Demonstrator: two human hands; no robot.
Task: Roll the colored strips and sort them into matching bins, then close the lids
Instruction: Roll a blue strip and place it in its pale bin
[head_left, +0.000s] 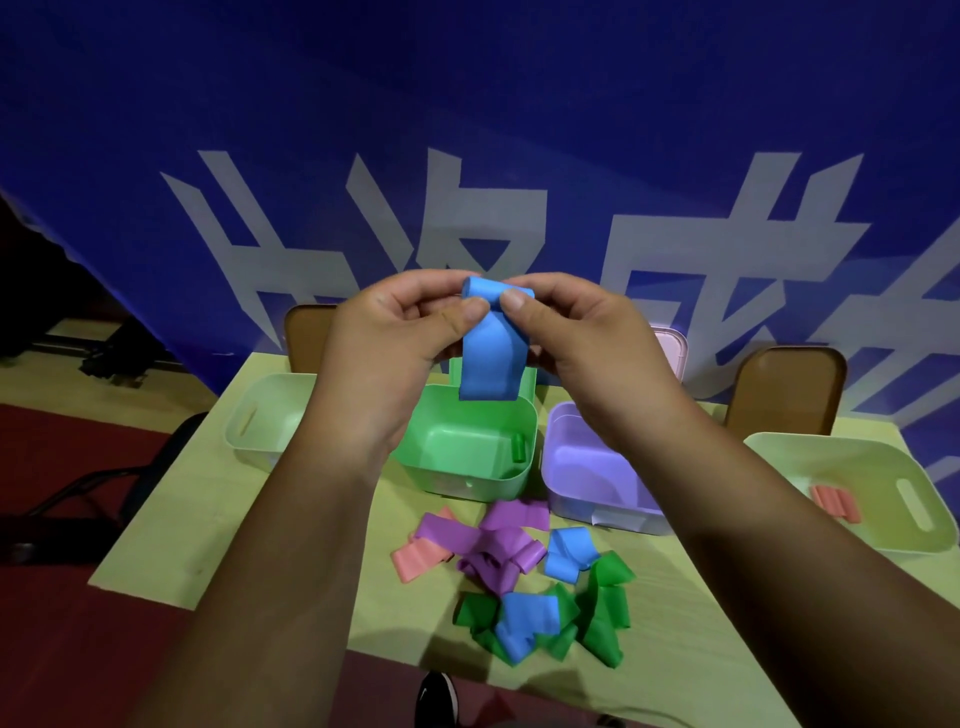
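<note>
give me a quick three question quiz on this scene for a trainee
1. True or false: the left hand and the right hand both pinch the blue strip.
2. What lies in the green bin? A a green roll, B a blue roll, C nothing.
3. Fill in the colour: the rolls in the right pale bin are ___.
Key: 1 true; 2 A; 3 pink.

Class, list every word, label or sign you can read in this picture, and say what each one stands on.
"成", probably: large white character on the blue banner, its foot hidden.
Other white banner characters: cut off or covered, unreadable.
White sticker on the purple bin: too small to read.
</note>
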